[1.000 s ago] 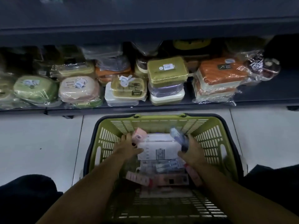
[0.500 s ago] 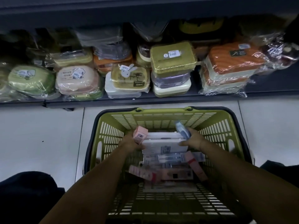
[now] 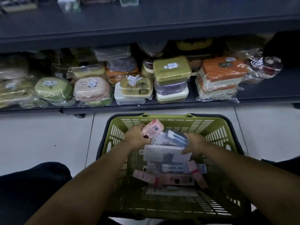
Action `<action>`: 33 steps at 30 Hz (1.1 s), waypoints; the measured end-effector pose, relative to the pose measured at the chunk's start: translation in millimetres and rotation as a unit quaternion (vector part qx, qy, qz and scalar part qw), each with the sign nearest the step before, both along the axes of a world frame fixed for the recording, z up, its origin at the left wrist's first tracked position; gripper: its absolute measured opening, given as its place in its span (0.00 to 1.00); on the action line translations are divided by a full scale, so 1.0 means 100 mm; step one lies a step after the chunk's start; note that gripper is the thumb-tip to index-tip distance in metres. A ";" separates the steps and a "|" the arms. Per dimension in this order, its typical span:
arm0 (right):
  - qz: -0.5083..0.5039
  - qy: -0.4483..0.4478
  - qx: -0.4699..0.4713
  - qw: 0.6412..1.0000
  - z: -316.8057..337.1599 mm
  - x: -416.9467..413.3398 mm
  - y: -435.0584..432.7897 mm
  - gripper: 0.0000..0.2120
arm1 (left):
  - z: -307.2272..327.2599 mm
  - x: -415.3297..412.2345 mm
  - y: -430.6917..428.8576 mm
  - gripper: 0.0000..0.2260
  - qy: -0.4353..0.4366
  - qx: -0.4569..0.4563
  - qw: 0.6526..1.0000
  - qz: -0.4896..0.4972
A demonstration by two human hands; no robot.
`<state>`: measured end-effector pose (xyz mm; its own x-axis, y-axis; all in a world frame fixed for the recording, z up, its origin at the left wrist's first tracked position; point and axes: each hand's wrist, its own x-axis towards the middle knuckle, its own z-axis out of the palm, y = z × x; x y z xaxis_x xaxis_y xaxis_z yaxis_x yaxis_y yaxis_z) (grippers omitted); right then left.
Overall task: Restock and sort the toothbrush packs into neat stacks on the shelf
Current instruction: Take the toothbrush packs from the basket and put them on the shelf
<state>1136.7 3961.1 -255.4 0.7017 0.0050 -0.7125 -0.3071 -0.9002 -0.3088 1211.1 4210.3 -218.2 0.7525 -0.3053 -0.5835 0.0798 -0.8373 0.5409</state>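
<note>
A green plastic basket (image 3: 113, 137) stands on the floor in front of me, with several toothbrush packs lying in it. My left hand (image 3: 135, 136) grips a pink pack (image 3: 152, 128) with a barcode, raised near the basket's far rim. My right hand (image 3: 194, 144) holds a blue-and-white pack (image 3: 176, 138), its thumb on a white pack (image 3: 164, 154) underneath. More pink packs (image 3: 172, 179) and a clear pack (image 3: 170, 168) lie lower in the basket.
A dark shelf unit stands beyond the basket. Its bottom shelf (image 3: 267, 99) carries wrapped lunch boxes (image 3: 172, 70) in green, orange, pink and white. The shelf above (image 3: 146, 21) is dark with a few small items at its back. White floor tiles (image 3: 40, 140) lie to both sides.
Both hands have lifted a little with their packs. The pink pack has turned so its barcode faces up. The view has tilted up, showing more of the upper shelf.
</note>
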 end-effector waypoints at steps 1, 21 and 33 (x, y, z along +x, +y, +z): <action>0.017 0.006 0.012 1.000 0.12 0.01 -0.02 0.33 | 0.14 0.05 0.02 0.17 0.016 -0.002 1.000 -0.015; -0.307 -0.281 0.487 0.768 3.77 1.42 -0.32 0.29 | 3.60 1.79 0.06 0.07 -0.129 -0.407 0.865 0.264; -0.384 -0.301 0.353 0.798 4.36 3.02 -0.10 0.26 | 3.95 3.02 -0.30 0.09 -0.250 -0.368 0.833 0.329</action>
